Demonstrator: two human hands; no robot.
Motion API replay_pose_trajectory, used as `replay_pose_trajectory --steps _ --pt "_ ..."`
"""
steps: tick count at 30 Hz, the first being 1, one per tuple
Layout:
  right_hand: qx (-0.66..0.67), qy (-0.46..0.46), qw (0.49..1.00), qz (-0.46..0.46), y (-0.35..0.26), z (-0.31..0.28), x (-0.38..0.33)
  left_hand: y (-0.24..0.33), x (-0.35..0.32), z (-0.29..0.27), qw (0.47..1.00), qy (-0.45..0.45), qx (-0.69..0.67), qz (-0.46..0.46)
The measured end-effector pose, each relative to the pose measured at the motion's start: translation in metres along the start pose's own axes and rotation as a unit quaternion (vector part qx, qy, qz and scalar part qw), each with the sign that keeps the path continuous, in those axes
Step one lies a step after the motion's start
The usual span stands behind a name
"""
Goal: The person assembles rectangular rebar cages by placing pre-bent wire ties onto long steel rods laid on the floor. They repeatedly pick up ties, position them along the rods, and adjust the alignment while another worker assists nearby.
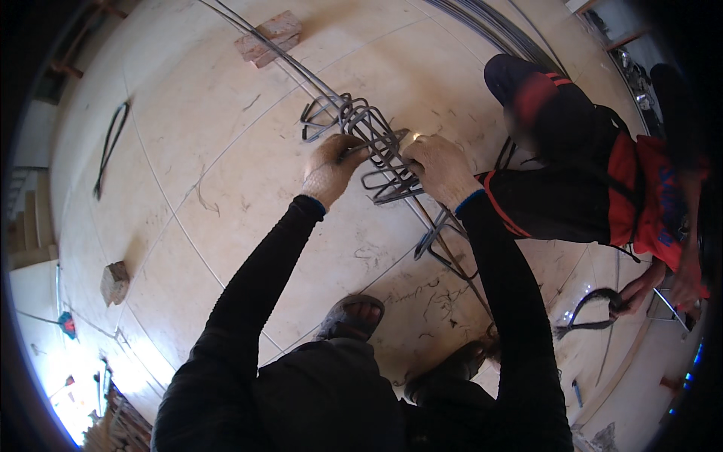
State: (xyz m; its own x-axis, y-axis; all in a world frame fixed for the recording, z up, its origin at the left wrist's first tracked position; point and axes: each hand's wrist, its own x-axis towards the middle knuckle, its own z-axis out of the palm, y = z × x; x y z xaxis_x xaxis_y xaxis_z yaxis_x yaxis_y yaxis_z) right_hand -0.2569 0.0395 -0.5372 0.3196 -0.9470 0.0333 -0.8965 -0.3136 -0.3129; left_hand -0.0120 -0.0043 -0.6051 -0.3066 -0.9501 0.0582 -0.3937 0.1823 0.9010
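Note:
Several bent steel stirrups (376, 143) hang bunched along long thin rebars (305, 74) that run from the upper left down toward my feet. My left hand (327, 169), in a pale knit glove, is closed around a stirrup bar on the left side of the bunch. On the opposite side, my gloved right hand (443, 169) has its fingers curled onto the stirrups; its fingertips are partly hidden. Lower down, another stirrup (433, 239) sits apart on the rebars, near my right forearm.
Broken brick (269, 38) lies under the rebars' far end; another chunk (114, 283) rests at left. A looped wire bundle (111, 151) lies on the tiles. At right a person (572, 158) crouches close by, one hand holding a dark wire bundle (591, 301). More rebars (493, 26) lie behind.

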Motion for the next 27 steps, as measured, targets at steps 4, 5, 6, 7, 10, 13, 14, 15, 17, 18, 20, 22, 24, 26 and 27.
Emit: replay_pose_trajectory --steps 4,5,6,7,10,13,14,15,17,18,20,22,24,26,27 --pt "0.034 0.11 0.993 -0.021 0.029 0.004 -0.008 -0.015 -0.006 0.01 0.988 -0.036 -0.085 -0.121" --pt "0.042 0.113 0.993 0.004 0.039 0.007 -0.009 -0.019 -0.012 0.012 0.996 -0.033 -0.032 -0.078" --pt "0.05 0.115 0.992 0.027 0.041 0.008 -0.008 -0.025 -0.021 0.017 0.999 -0.029 0.02 -0.035" --pt "0.056 0.127 0.99 0.03 0.041 0.01 -0.006 -0.031 -0.029 0.022 0.997 -0.025 0.072 0.008" --pt "0.068 0.159 0.983 0.054 0.024 0.008 0.005 -0.018 -0.037 0.043 0.994 0.009 0.108 0.004" --pt "0.077 0.145 0.981 0.107 -0.01 0.001 0.021 -0.003 -0.037 0.055 0.994 -0.002 0.08 -0.074" --pt "0.07 0.128 0.981 0.127 -0.014 -0.001 0.03 0.007 -0.039 0.056 0.995 0.004 0.046 -0.086" --pt "0.064 0.113 0.981 0.147 -0.013 -0.004 0.038 0.014 -0.04 0.056 0.995 0.009 0.014 -0.097" --pt "-0.028 0.058 0.99 0.127 0.016 0.023 0.057 0.013 -0.042 0.046 0.996 0.03 0.026 -0.075" --pt "-0.075 0.006 0.988 0.136 0.022 0.028 0.065 0.01 -0.042 0.039 0.997 0.04 0.032 -0.064" --pt "-0.12 -0.031 0.982 0.146 0.023 0.031 0.077 0.001 -0.039 0.025 0.995 0.09 -0.012 -0.032" --pt "-0.117 -0.001 0.982 0.148 0.012 0.032 0.091 -0.012 -0.028 0.016 0.984 0.174 -0.019 -0.039" --pt "-0.054 -0.055 0.985 0.154 0.011 0.036 0.099 -0.013 -0.003 -0.001 0.956 0.252 0.153 0.008" --pt "-0.024 -0.065 0.986 0.149 0.021 0.049 0.104 -0.021 0.02 -0.014 0.934 0.237 0.259 0.068" --pt "-0.023 -0.047 0.989 0.142 0.036 0.068 0.106 -0.026 0.03 -0.019 0.942 0.188 0.269 0.069"
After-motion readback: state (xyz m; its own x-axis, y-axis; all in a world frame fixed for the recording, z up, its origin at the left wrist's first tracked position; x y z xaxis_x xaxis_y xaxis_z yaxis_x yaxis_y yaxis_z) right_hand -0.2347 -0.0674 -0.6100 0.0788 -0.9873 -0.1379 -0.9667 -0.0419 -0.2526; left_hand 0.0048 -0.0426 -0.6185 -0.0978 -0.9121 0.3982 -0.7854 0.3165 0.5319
